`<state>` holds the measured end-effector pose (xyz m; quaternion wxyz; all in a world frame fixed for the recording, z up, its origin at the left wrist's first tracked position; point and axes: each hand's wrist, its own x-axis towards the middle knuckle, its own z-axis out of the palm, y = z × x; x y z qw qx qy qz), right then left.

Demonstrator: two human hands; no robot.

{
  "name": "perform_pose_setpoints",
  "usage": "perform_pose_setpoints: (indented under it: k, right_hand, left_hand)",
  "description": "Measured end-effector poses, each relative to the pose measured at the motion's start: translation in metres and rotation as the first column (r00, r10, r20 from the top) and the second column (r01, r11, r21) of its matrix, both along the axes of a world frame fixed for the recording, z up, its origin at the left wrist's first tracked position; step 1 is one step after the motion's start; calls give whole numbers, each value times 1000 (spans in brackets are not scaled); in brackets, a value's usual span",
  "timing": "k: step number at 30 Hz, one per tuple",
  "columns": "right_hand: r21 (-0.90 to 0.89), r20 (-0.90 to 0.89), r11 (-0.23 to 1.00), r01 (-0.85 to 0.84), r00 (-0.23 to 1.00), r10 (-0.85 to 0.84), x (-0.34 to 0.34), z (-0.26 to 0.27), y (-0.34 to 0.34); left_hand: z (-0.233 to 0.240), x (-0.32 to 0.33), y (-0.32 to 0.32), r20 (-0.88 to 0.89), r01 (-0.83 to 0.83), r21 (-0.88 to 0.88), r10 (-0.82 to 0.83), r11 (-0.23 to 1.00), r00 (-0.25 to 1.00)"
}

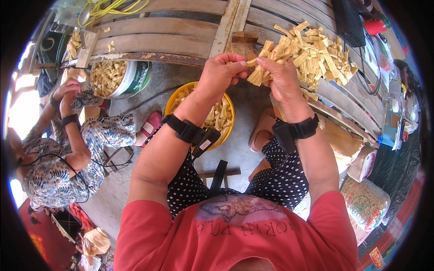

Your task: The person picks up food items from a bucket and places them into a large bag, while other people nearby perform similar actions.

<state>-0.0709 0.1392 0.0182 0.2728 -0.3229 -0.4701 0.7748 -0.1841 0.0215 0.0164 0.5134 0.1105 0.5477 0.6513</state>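
Between the fingertips of both hands is a pale yellow strip (251, 63), which looks like tofu skin. My left hand (222, 73) pinches its left end between thumb and fingers. My right hand (282, 76) grips the other end with the thumb on top. Several more strips (258, 76) stick out below and beside the right fingers; I cannot tell how many that hand holds. Just beyond it, a loose pile of strips (317, 56) lies on the slatted wooden table (162, 37). Under my left forearm stands a yellow tub (232, 117) filled with knotted strips (217, 118).
At the left sits another person (71, 145) with hands together, beside a white and green bucket (137, 78) of knotted pieces. A rusty metal block (244, 42) rests near my hands. Yellow cord (112, 12) and a black box (349, 25) are on the table.
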Motion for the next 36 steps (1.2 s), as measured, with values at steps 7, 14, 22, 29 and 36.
perform_pose_setpoints:
  k: [7,14,22,29,36]
  right_hand:
    - [-60,35,997,-45,998,47,-3,7,-3]
    - [-48,19,998,47,999,-46,-8,-4,-2]
    - [9,52,992,129,990,-129,-16,-19,-1]
    - [76,117,989,130,983,-139,-19,-24,0]
    - [105,150,987,123,979,-138,-21,-19,-1]
  left_hand:
    - [-3,-6,4,-50,-15,-34,13,999,999]
    - [3,-3,11,-172,-32,-56,22,998,985]
    - [-10,-5,18,-145,-60,-105,45,993,988]
    - [-19,-7,20,-167,-65,-106,47,992,985]
    - [-21,-6,21,-178,-84,-107,64,991,982]
